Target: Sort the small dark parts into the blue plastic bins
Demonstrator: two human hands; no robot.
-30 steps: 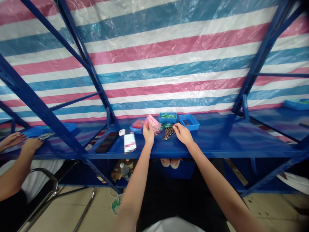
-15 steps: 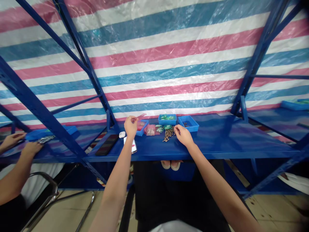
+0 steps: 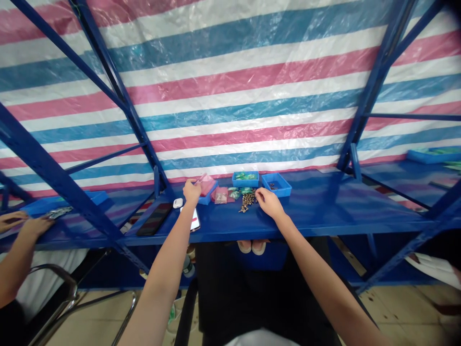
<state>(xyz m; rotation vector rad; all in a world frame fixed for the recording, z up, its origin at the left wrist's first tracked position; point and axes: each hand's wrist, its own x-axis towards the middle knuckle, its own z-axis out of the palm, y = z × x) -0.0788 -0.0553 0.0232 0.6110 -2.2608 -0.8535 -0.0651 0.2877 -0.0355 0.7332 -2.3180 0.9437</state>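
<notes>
My left hand (image 3: 192, 191) is closed on the edge of a pink plastic bag (image 3: 206, 180), which hangs over the left blue bin (image 3: 209, 197). My right hand (image 3: 267, 200) rests at the right side of a pile of small brass-coloured metal pieces (image 3: 247, 202), its thumb and fingertips pressed together. Whatever those fingers may pinch is too small to see. Between the hands lie a filled pink bag (image 3: 221, 195) with pale contents and several small green-and-clear packets (image 3: 235, 193).
Behind the pile stands a blue bin of green packets (image 3: 245, 176); right of it, another blue bin (image 3: 283, 185) holds a few brass pieces. A lit phone (image 3: 195, 220), white earbud case (image 3: 177, 203) and dark tablet-like slab (image 3: 155, 219) lie left. Another person's hands (image 3: 36, 225) work far left.
The pink bag has come down and spread more fully into view over the left bin, with my left hand slightly lower. My right hand stays by the brass pile. The whole view has shifted slightly.
</notes>
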